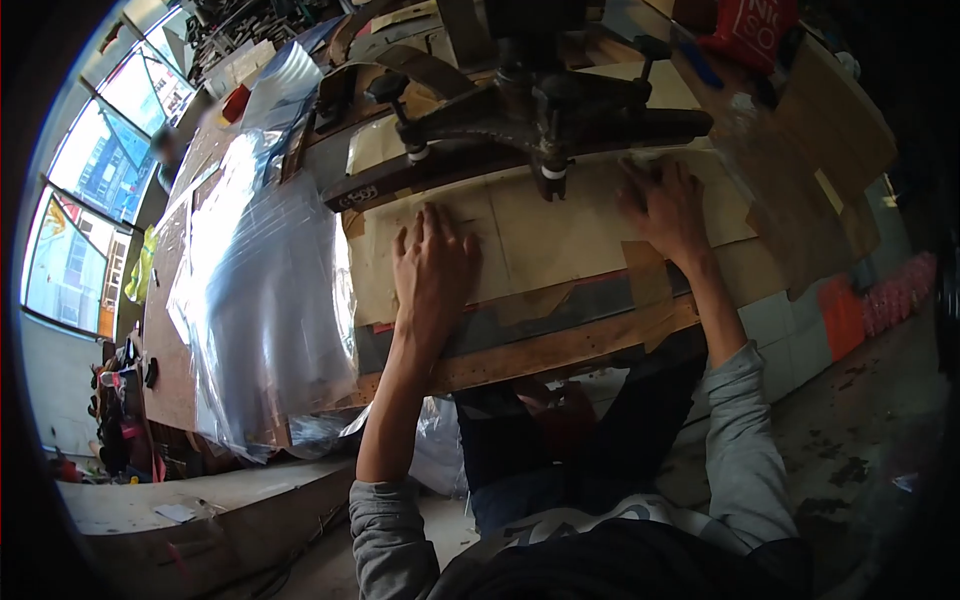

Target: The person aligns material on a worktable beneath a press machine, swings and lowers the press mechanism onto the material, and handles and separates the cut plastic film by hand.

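Note:
My left hand (435,268) lies flat on a tan cardboard sheet (545,235), its fingers stretched toward a long dark metal bar (500,155). Further right, my right hand (668,212) rests on the same sheet with fingers apart, their tips close to the bar's edge. A small pale patch shows by those fingertips, too indistinct to name. Above the sheet stands a black machine head (530,100) with arms and screw knobs, joined to the bar. Brown tape (648,285) runs over the sheet's front edge onto the wooden table edge (530,355).
Clear plastic sheets (270,300) are piled on the left of the table. A red bag (750,35) with white lettering sits at the back right. Pink bubble wrap (900,292) and an orange piece (841,318) lie at the right. Another person (167,150) is by the windows.

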The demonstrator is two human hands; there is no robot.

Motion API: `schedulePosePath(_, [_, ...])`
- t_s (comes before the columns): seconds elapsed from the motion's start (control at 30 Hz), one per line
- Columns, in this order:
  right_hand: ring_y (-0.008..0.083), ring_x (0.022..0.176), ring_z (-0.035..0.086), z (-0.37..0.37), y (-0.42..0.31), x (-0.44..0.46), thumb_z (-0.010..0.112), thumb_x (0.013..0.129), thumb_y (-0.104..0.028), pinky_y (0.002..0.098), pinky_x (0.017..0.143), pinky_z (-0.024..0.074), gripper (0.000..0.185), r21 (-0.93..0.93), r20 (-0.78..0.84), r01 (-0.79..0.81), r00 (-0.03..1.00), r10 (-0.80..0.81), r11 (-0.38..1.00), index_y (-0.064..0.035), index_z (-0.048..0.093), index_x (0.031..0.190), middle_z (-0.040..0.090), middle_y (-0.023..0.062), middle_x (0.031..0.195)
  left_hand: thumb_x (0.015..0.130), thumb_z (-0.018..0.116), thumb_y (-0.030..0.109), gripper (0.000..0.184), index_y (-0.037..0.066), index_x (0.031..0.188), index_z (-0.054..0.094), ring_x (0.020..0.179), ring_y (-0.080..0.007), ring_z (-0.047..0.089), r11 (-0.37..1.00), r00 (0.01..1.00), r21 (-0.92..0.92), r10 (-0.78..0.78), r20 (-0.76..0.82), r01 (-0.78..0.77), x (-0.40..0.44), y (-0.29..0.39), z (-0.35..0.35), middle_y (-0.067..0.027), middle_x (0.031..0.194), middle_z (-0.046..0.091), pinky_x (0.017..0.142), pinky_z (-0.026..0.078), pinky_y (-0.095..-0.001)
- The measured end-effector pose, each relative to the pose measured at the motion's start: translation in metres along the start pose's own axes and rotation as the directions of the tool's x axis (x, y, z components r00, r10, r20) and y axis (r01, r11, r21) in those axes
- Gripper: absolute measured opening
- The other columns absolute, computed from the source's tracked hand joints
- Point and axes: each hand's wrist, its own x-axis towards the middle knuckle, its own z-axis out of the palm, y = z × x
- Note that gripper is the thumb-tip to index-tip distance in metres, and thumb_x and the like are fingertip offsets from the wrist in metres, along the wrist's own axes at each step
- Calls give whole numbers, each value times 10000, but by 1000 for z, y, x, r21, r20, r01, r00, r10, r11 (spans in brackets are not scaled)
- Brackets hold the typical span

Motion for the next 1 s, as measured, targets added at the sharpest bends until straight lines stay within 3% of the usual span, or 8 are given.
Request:
schedulePosePath(0.13, [309,907,504,5,5,0,552,880,-391,464,801,397,422,-45,-84,20,996,-24,999,-147,620,1218,501,155,924,895,522,325,574,-111,1267,477,1233,-350,488,991,1000,-135,2,-21,-5,5,-3,7,-279,1345,458,1032,379,-439])
schedulePosePath(0.27, [308,898,516,4,3,1,583,860,-361,461,798,402,392,-29,-106,8,994,-11,1000,-122,648,1164,515,149,907,873,561,334,556,-100,1218,516,1169,-336,532,979,999,-205,-32,-42,22,7,-1,8,-247,1257,530,1020,386,-433])
schedulePosePath(0.37, [294,896,533,6,6,2,620,833,-298,456,809,406,336,11,-172,33,985,-31,999,-93,673,1093,537,132,896,863,576,324,523,-88,1185,546,1140,-306,550,992,995,-105,-71,64,77,8,8,-14,-209,1216,561,1015,385,-443])
schedulePosePath(0.67, [262,899,549,2,3,2,613,817,-192,451,820,411,255,60,-156,27,988,-18,998,-78,683,1033,551,102,892,873,560,270,500,-94,1214,529,1161,-286,542,1000,996,-24,-8,-92,6,0,1,5,-217,1252,547,1059,348,-462])
schedulePosePath(1.0, [279,929,540,3,7,2,634,810,-217,465,846,397,333,125,-74,4,997,6,992,-83,656,1115,550,116,923,873,566,246,497,-105,1222,514,1186,-313,523,989,998,-146,-20,-56,11,6,-4,7,-242,1284,514,1057,356,-438])
